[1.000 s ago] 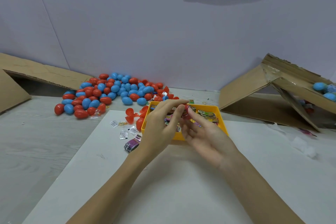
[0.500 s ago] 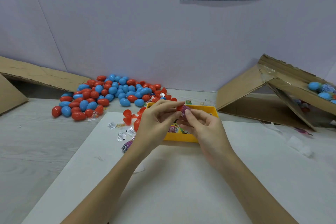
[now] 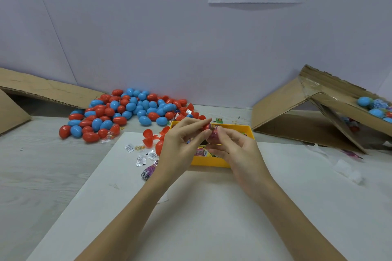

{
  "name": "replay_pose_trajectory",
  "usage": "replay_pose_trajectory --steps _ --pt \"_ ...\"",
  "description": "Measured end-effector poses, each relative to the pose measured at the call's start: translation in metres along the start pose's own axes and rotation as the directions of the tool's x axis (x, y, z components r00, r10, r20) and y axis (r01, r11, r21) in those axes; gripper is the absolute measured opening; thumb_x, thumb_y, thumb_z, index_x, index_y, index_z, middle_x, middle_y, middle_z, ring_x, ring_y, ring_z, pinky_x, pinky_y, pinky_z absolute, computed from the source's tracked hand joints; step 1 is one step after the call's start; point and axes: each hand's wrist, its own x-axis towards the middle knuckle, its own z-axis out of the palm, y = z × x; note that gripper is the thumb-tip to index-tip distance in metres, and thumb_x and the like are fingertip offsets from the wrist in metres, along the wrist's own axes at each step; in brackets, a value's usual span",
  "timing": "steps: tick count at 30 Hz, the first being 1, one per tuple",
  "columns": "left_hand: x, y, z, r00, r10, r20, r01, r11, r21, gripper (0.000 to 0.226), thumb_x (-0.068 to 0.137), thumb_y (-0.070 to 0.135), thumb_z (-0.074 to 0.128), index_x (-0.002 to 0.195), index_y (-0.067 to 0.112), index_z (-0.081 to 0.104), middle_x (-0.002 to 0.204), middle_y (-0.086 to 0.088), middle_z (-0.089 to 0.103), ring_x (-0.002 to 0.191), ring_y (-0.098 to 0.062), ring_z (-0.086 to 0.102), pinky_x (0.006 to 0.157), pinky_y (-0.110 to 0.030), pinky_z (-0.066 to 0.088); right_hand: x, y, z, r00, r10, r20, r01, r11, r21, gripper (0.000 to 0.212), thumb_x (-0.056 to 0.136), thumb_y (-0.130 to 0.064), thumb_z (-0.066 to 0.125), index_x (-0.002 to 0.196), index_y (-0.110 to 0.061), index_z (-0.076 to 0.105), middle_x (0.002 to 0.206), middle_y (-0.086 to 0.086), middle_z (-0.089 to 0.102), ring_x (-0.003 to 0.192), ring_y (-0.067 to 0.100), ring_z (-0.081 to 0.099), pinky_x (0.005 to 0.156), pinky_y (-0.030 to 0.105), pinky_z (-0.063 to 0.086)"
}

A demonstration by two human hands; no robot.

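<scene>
Your left hand (image 3: 180, 146) pinches a red plastic egg shell (image 3: 205, 127) between thumb and fingertips. Your right hand (image 3: 239, 150) pinches a small pink-and-purple wrapped packet (image 3: 213, 133) right against the shell's mouth. Both are raised just above the shallow yellow plastic tray (image 3: 209, 162). The job looks like stuffing the packet into the shell; whether it is partly inside, I cannot tell. Turn the shell's open side toward your right hand, fold the wrapper's loose corners in, and push with one fingertip, so nothing sticks out where the other half must close.

Work over the tray, so a slip lands among its packets. Just left of the tray lie loose red egg halves (image 3: 147, 136), small white sachets (image 3: 140, 160) and a purple packet (image 3: 148, 172), so sweep that way with care. The white sheet (image 3: 212, 218) in front of you gives free room. The pile of red and blue plastic eggs (image 3: 127, 110) sits well behind, and the tilted brown cardboard box (image 3: 282, 110) stands near the tray's far right corner.
</scene>
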Motion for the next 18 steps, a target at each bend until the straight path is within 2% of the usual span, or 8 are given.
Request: replay_pose_trajectory --steps 6,10,12,14,15,18 --pt "-0.001 -0.003 0.0 0.996 0.06 0.058 -0.067 0.991 0.115 0.033 0.096 0.014 0.065 0.129 0.02 0.069 0.107 0.005 0.067 0.103 -0.008 0.062 0.084 -0.018 0.051 0.0 -0.002 -0.004 0.999 0.047 0.023 -0.046 0.997 -0.065 0.023 0.099 -0.025 0.065 0.105 -0.006 0.075 0.089 0.014 0.079 0.083 0.024 0.077 0.072 0.025 0.062" --pt "-0.001 -0.003 0.002 0.997 0.045 0.063 -0.06 0.967 0.248 0.038 0.1 0.023 0.061 0.138 0.025 0.062 0.121 0.014 0.063 0.111 -0.002 0.059 0.09 -0.014 0.049 0.004 -0.006 -0.013 0.986 0.154 0.066 -0.153 0.988 -0.025 0.027 0.1 -0.025 0.064 0.107 -0.001 0.075 0.095 0.018 0.078 0.085 0.023 0.076 0.072 0.025 0.06" --pt "0.0 -0.002 0.002 0.999 0.04 0.024 -0.045 0.962 0.27 0.039 0.102 0.029 0.058 0.14 0.023 0.061 0.125 0.016 0.059 0.113 -0.001 0.058 0.091 -0.01 0.046 0.014 -0.017 -0.024 0.969 0.235 0.079 -0.244 0.96 0.138 0.029 0.101 -0.02 0.063 0.112 0.006 0.071 0.098 0.02 0.077 0.085 0.022 0.076 0.07 0.023 0.06" --pt "0.003 -0.002 -0.001 0.999 0.032 -0.033 -0.02 0.952 0.306 0.034 0.102 0.031 0.054 0.131 0.017 0.067 0.122 0.011 0.059 0.113 -0.001 0.056 0.089 -0.009 0.045 0.029 -0.043 -0.041 0.961 0.258 0.103 -0.278 0.889 0.363 0.029 0.101 -0.013 0.061 0.117 0.01 0.066 0.101 0.021 0.074 0.082 0.022 0.076 0.069 0.022 0.061" --pt "0.005 -0.002 -0.003 0.998 0.023 -0.058 -0.004 0.949 0.315 0.032 0.102 0.03 0.054 0.124 0.014 0.071 0.118 0.008 0.06 0.11 -0.001 0.056 0.086 -0.009 0.046 0.038 -0.06 -0.053 0.971 0.223 0.088 -0.238 0.85 0.47 0.028 0.101 -0.011 0.059 0.119 0.009 0.065 0.101 0.02 0.073 0.081 0.022 0.076 0.068 0.022 0.061" --pt "0.008 -0.006 -0.009 0.994 -0.011 -0.104 0.047 0.936 0.35 0.024 0.102 0.024 0.057 0.109 0.01 0.076 0.11 0.002 0.061 0.103 -0.007 0.058 0.08 -0.009 0.046 0.065 -0.109 -0.091 0.993 0.077 -0.088 0.01 0.699 0.715 0.032 0.105 -0.016 0.051 0.121 0.009 0.061 0.106 0.022 0.073 0.081 0.026 0.076 0.071 0.026 0.062"
